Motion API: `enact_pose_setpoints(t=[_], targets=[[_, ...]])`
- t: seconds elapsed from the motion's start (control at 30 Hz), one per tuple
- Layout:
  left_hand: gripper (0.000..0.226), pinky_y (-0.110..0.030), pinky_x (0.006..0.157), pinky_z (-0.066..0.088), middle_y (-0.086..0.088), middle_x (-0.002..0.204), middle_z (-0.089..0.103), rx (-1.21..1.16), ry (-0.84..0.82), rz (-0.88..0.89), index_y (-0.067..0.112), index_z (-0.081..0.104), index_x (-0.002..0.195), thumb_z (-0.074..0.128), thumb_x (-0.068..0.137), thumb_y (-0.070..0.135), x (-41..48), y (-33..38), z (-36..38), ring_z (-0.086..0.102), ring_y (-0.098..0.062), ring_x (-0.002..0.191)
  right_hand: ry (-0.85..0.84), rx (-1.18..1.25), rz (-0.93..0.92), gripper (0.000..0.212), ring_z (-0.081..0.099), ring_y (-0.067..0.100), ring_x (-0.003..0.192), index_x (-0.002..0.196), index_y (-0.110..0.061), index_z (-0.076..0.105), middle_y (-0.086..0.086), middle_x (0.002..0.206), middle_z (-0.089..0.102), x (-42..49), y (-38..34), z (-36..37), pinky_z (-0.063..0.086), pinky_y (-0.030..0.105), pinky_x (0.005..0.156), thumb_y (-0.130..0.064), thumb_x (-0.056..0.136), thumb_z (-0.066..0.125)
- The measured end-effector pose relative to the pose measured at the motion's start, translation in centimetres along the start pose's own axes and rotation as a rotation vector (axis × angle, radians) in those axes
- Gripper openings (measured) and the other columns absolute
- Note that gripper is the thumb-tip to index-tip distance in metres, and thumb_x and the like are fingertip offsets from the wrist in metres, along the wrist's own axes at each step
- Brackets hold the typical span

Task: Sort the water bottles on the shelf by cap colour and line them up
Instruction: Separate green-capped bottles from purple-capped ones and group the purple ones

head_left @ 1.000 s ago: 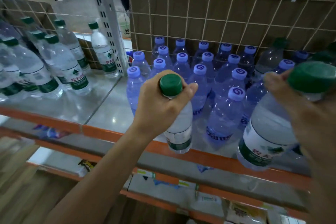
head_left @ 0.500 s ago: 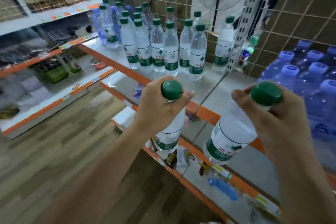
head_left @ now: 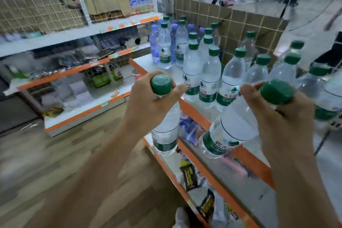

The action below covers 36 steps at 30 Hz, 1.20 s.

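Left hand (head_left: 148, 105) grips an upright bottle (head_left: 165, 135) by the neck outside the orange shelf edge (head_left: 196, 113); right hand (head_left: 283, 122) grips a tilted bottle (head_left: 227, 131), base down-left, crossing that edge just before the standing row (head_left: 209, 79)

Floor (head_left: 46, 163): wood-look planks, grey-brown.
Aisle shelving (head_left: 46, 41): white boards, orange edge strips (head_left: 61, 75), blurred packaged goods (head_left: 103, 77).
Back panels: white wire mesh (head_left: 231, 24) over brown board.
Light: cool, even.
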State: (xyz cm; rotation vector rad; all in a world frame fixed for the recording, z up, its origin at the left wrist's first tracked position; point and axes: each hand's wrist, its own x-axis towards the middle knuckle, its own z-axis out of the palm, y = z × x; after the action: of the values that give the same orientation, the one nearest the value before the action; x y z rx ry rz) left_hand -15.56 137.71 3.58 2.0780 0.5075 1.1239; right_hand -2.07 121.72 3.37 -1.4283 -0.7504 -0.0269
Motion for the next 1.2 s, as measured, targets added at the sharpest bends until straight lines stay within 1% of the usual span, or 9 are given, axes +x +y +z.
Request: enact_pose_setpoints(t=[0.1,0.23,0.33,0.5,0.73,0.87,1.0,1.13,1.2], targets=[[0.033,-0.032,0.059,0.048,-0.011,0.069,0.063,0.043,0.021,0.023,0.004,0.06,0.077,0.069,0.077,0.035,5.6,-3.2,-0.5,0.059,-0.02,0.063,-0.062,0.018,-0.046,0.024,0.05,0.002,0.053,0.071,-0.018,0.059,-0.015,0.059,0.058,4.8,1.6,4.9,0.036,0.008,0.052,-0.038,0.074,0.072],[0.028,-0.015,0.054,0.041,-0.001,0.064,0.057,0.048,0.068,0.041,0.008,0.058,0.074,0.073,0.077,0.031,11.8,-6.8,-1.1,0.051,-0.005,0.056,-0.139,0.022,-0.091,0.025,0.053,0.0,0.055,0.069,-0.023,0.057,-0.015,0.059,0.059,10.8,3.1,10.8,0.038,0.01,0.053,-0.042,0.071,0.072],[0.026,-0.009,0.055,0.038,0.005,0.063,0.054,0.065,0.104,0.035,0.004,0.058,0.075,0.073,0.079,0.024,15.8,-9.6,-1.3,0.05,-0.002,0.055,-0.174,-0.008,-0.119,0.024,0.054,0.005,0.059,0.073,-0.015,0.059,-0.012,0.064,0.058,14.2,4.6,14.9,0.043,0.016,0.055,-0.034,0.076,0.074],[0.027,-0.017,0.056,0.041,-0.002,0.065,0.058,0.032,0.118,0.023,0.002,0.059,0.074,0.072,0.076,0.026,21.8,-14.9,-0.6,0.05,-0.007,0.058,-0.136,-0.05,-0.096,0.023,0.054,0.008,0.06,0.076,-0.008,0.058,-0.007,0.064,0.058,18.5,7.3,21.3,0.042,0.015,0.056,-0.024,0.078,0.075],[0.022,-0.029,0.058,0.045,0.0,0.063,0.059,-0.127,-0.076,0.024,0.011,0.056,0.07,0.074,0.074,0.023,29.9,-22.9,1.4,0.052,-0.009,0.058,0.021,-0.201,-0.049,0.024,0.052,0.007,0.062,0.075,-0.018,0.052,-0.011,0.062,0.056,22.2,11.8,29.2,0.04,0.016,0.057,-0.029,0.076,0.074],[0.023,-0.031,0.057,0.044,-0.005,0.063,0.06,-0.214,-0.241,0.008,0.009,0.056,0.069,0.073,0.072,0.025,33.4,-26.7,3.2,0.052,-0.011,0.058,0.165,-0.266,0.013,0.023,0.053,0.006,0.063,0.073,-0.014,0.054,-0.007,0.062,0.057,24.7,14.6,32.0,0.037,0.008,0.054,-0.022,0.077,0.075],[0.019,-0.031,0.053,0.043,0.006,0.058,0.055,-0.24,-0.354,-0.006,0.016,0.054,0.065,0.071,0.07,0.023,35.3,-29.3,5.0,0.049,-0.008,0.055,0.298,-0.327,0.115,0.024,0.051,0.006,0.056,0.072,-0.01,0.055,-0.007,0.056,0.053,26.0,16.6,33.6,0.036,0.008,0.051,-0.021,0.076,0.076],[0.024,-0.042,0.056,0.046,-0.007,0.061,0.059,-0.289,-0.416,0.026,0.006,0.055,0.068,0.071,0.069,0.024,36.6,-30.3,5.7,0.054,-0.024,0.059,0.351,-0.37,0.172,0.022,0.052,0.004,0.054,0.071,-0.014,0.055,-0.012,0.06,0.056,26.7,17.2,34.3,0.036,0.009,0.051,-0.02,0.076,0.075],[0.021,-0.041,0.058,0.048,-0.005,0.064,0.061,-0.305,-0.45,0.046,0.009,0.057,0.071,0.071,0.069,0.025,37.1,-30.6,5.7,0.056,-0.022,0.061,0.345,-0.401,0.19,0.02,0.055,0.006,0.058,0.072,-0.017,0.056,-0.012,0.066,0.058,26.9,16.9,34.4,0.038,0.01,0.053,-0.021,0.076,0.075]])
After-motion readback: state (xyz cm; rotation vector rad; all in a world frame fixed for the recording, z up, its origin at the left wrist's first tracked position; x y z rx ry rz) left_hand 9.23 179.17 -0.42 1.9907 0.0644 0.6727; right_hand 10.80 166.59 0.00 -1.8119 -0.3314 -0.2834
